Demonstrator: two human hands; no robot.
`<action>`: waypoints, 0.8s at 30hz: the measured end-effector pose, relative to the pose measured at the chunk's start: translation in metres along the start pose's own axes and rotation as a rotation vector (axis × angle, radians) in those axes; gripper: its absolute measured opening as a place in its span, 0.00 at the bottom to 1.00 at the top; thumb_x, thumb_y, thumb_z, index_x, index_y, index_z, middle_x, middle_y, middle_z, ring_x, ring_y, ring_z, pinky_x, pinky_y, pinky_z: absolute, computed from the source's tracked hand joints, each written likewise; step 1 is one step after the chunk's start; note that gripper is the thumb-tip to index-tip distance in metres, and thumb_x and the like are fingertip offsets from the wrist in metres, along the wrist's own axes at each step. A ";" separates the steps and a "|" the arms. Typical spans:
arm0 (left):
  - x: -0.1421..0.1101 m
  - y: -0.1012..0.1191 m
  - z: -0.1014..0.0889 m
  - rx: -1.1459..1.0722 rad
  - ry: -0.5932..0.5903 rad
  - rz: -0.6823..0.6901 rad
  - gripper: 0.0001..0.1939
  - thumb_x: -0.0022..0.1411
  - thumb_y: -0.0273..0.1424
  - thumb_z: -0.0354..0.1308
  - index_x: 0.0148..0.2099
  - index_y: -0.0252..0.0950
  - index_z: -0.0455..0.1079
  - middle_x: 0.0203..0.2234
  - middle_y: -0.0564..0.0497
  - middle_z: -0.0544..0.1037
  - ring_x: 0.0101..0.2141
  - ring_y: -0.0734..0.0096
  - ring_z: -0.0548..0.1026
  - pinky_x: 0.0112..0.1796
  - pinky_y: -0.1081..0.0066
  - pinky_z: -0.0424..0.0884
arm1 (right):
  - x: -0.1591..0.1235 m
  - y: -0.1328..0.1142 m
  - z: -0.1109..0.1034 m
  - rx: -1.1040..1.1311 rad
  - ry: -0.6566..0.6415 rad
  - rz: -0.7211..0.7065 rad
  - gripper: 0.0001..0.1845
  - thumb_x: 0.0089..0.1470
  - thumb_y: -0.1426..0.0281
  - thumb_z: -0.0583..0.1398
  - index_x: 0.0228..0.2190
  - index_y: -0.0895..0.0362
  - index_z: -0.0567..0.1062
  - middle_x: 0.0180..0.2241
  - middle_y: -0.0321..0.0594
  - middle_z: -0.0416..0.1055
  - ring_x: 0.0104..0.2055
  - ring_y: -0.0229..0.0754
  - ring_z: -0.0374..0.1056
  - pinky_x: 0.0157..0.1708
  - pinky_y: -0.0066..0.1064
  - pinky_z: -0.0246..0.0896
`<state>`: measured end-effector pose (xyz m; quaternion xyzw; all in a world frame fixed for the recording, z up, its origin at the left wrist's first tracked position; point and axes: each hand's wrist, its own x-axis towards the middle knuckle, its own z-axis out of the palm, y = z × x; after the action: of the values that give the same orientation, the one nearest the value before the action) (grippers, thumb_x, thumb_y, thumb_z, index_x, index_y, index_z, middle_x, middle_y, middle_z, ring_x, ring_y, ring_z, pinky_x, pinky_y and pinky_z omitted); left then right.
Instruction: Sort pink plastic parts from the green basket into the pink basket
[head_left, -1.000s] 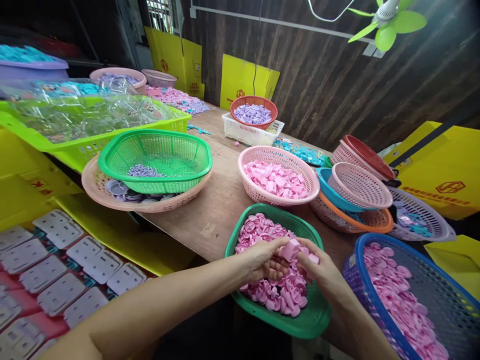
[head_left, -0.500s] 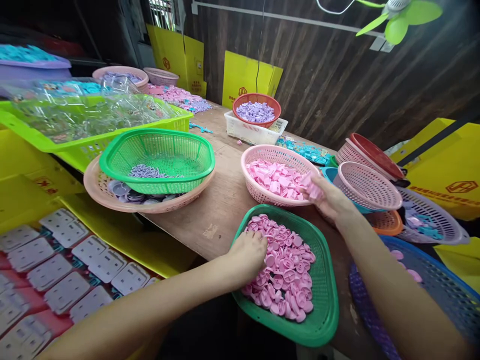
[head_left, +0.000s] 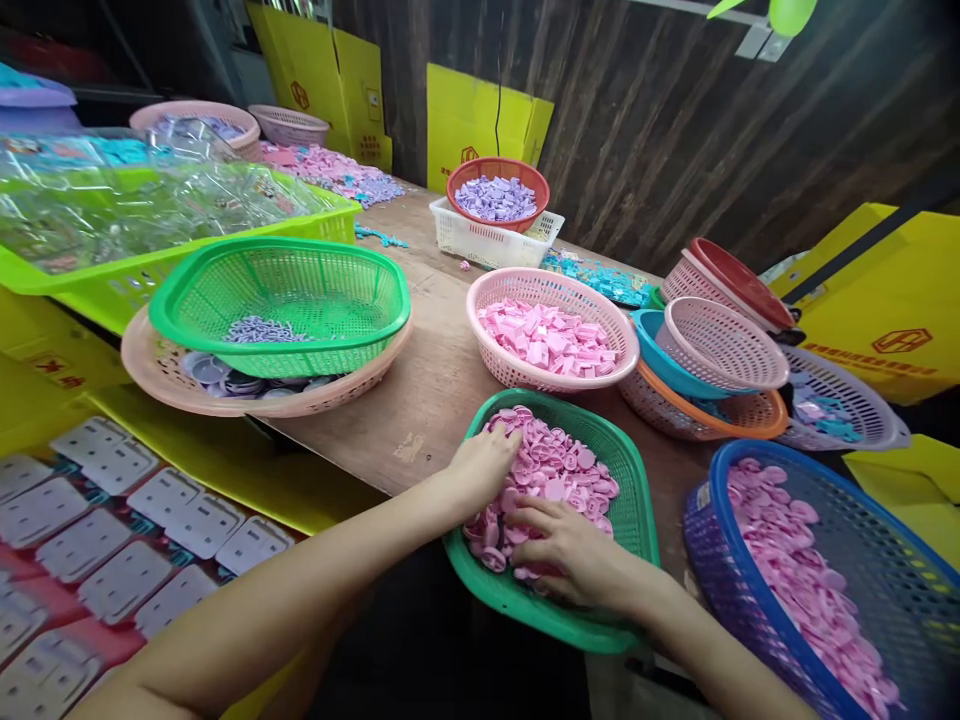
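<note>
A dark green basket (head_left: pixel 645 520) full of small round pink plastic pieces (head_left: pixel 559 460) sits at the near table edge. My left hand (head_left: pixel 487 465) is at the left side of that pile, its fingers curled down among the pieces; what they hold is hidden. Over the near part of the same pile my right hand (head_left: pixel 562 545) lies with its fingers spread, touching the pink pieces. Just behind stands a pink basket (head_left: pixel 626 350) of blocky pink pieces (head_left: pixel 551 338).
At right a blue basket (head_left: pixel 716 500) holds more round pink pieces. Stacked baskets, including an orange one (head_left: pixel 705 425), stand behind it. At left a bright green basket (head_left: pixel 322 355) rests on a peach basket (head_left: pixel 139 345). A white crate (head_left: pixel 480 240) carries a red basket (head_left: pixel 536 180) farther back.
My right hand has left the pink basket with the blocky pieces and come down into the green basket. My left hand stays among the round pieces. The view has tilted down.
</note>
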<state>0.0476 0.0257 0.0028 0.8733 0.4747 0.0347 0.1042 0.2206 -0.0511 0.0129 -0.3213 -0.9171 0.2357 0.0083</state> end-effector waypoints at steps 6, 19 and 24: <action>-0.013 0.006 0.001 0.025 -0.021 0.045 0.29 0.53 0.25 0.52 0.58 0.33 0.51 0.52 0.37 0.59 0.49 0.56 0.64 0.44 0.65 0.63 | -0.030 0.040 -0.015 -0.194 0.188 0.263 0.15 0.46 0.77 0.57 0.38 0.53 0.71 0.51 0.42 0.60 0.54 0.47 0.53 0.49 0.40 0.49; 0.011 0.008 -0.010 0.111 0.051 0.134 0.22 0.52 0.25 0.48 0.52 0.28 0.60 0.50 0.35 0.62 0.50 0.53 0.60 0.47 0.60 0.59 | 0.009 -0.002 0.025 -0.292 0.049 0.332 0.09 0.50 0.74 0.53 0.34 0.55 0.70 0.32 0.41 0.66 0.33 0.42 0.62 0.29 0.30 0.53; 0.013 0.015 0.009 0.122 -0.050 0.151 0.29 0.51 0.29 0.52 0.56 0.30 0.55 0.52 0.33 0.59 0.52 0.43 0.56 0.46 0.48 0.55 | 0.005 0.001 0.028 -0.312 0.073 0.296 0.10 0.49 0.78 0.53 0.34 0.56 0.69 0.37 0.42 0.68 0.38 0.44 0.61 0.35 0.31 0.56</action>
<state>0.0687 0.0270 -0.0033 0.9118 0.4062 -0.0083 0.0595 0.2126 -0.0594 -0.0128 -0.4583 -0.8843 0.0776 -0.0431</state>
